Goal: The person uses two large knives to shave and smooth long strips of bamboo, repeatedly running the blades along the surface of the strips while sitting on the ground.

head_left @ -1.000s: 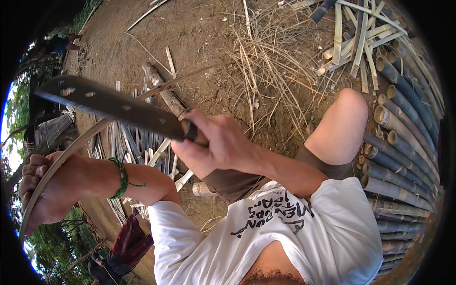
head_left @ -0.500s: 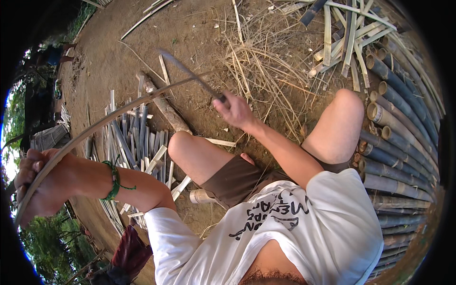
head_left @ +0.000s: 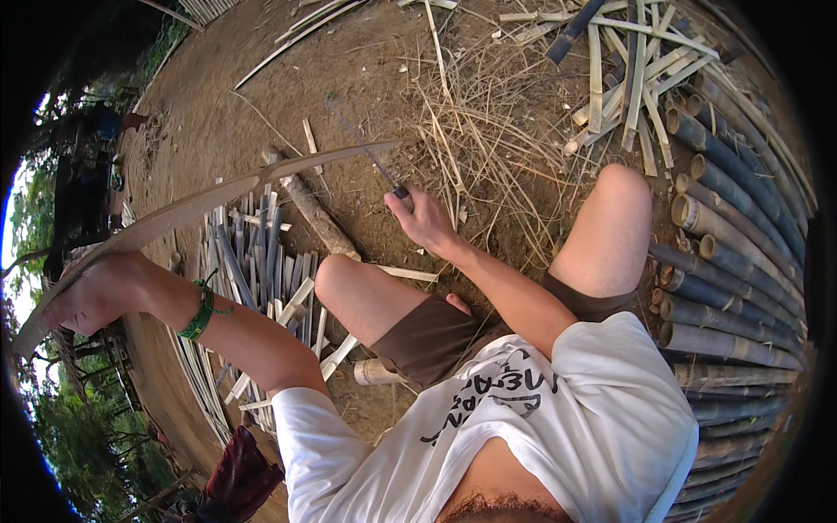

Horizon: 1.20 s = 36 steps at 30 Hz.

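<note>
A long, flat bamboo strip (head_left: 196, 203) arches from the far left to the middle of the view. My left hand (head_left: 100, 292), with a green cord bracelet at its wrist, is raised at the left and closed around the strip's near end. In front of my knees, my right hand (head_left: 425, 225) grips the dark handle of a knife (head_left: 399, 190). The thin blade points up and left and crosses the strip near its far end; whether they touch, I cannot tell. The strip's broad brown face is turned upward.
Split bamboo pieces (head_left: 261, 261) lie piled beside my left knee, near a thick stick (head_left: 314, 213). Thin shavings (head_left: 488, 131) cover the dirt ahead. More slats (head_left: 645, 74) lie at the far right, above stacked bamboo poles (head_left: 732, 253). Dark red cloth (head_left: 244, 475) shows lower left.
My left hand has risen and come slightly inward, and the strip has turned to show more of its broad face. My right hand has drawn slightly back toward me with the knife.
</note>
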Available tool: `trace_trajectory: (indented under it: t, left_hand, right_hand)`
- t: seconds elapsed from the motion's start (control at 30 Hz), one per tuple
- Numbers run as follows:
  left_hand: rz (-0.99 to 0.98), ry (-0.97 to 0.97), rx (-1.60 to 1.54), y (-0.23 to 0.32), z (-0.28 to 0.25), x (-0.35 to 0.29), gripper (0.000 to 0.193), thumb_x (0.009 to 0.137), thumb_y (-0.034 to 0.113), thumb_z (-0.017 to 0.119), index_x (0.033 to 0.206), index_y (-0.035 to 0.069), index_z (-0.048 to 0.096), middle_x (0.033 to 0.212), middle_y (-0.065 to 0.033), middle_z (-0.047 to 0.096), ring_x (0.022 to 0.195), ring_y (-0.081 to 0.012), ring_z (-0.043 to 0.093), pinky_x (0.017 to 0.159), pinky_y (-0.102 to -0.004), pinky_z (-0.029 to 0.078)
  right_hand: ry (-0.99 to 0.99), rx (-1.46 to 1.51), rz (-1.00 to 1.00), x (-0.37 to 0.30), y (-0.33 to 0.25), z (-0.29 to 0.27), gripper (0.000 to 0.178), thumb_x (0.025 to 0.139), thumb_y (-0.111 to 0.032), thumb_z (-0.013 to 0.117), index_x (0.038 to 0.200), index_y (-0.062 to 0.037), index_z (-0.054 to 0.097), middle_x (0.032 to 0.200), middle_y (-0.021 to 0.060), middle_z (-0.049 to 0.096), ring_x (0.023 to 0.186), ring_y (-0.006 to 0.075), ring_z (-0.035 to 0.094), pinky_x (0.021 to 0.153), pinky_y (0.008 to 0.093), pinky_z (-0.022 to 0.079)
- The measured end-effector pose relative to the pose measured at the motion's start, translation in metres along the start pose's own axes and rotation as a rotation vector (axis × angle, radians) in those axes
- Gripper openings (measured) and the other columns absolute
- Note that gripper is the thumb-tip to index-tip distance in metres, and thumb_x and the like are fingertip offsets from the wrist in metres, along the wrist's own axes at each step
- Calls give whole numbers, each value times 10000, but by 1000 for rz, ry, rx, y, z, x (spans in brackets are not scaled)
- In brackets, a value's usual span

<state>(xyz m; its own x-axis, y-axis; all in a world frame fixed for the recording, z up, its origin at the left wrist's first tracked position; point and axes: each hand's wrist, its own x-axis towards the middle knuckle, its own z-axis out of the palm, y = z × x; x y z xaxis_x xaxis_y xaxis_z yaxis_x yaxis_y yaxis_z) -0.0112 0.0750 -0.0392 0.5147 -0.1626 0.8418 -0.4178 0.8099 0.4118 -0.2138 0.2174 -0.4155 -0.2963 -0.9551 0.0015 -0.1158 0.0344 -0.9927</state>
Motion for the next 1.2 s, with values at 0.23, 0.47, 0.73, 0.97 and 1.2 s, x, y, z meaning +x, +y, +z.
trace_trajectory:
  t: [0.23,0.47,0.73,0.97,1.2]
  left_hand:
    - [-38,-38,-125,12,17,-8,707,960,684,304,683,44,423,551,-96,479,452,-196,493,408,-314,459]
    - [-170,-120,-275,-16,-4,21,740,989,643,194,561,80,412,515,-94,467,417,-214,456,418,-307,420]
    - [-104,-111,-347,-9,-9,42,624,1037,406,320,524,62,411,483,-80,442,377,-172,440,350,-243,351]
    - [-152,-23,-335,-74,-63,110,476,960,252,458,538,32,445,504,-114,496,383,-195,473,359,-281,428]
    - [-93,-16,-220,-71,-80,103,575,990,355,383,505,53,448,503,-120,510,388,-225,493,380,-340,477]
  right_hand:
    - [-5,-99,446,32,108,-48,546,969,-592,425,760,-100,532,573,-58,426,430,74,387,375,288,348]
    - [-140,-2,154,-6,32,-32,531,954,-548,519,878,-27,589,573,14,522,468,138,501,432,313,369]
    - [-175,-20,-12,7,-33,9,486,952,-478,568,901,3,611,602,156,626,544,308,649,517,418,482]
    - [-129,90,-218,18,-4,46,436,961,-403,577,859,20,573,445,79,460,375,198,455,400,369,346]
    - [-192,21,-209,3,-61,60,362,985,-348,533,868,-5,555,463,-3,448,375,140,485,327,326,364]
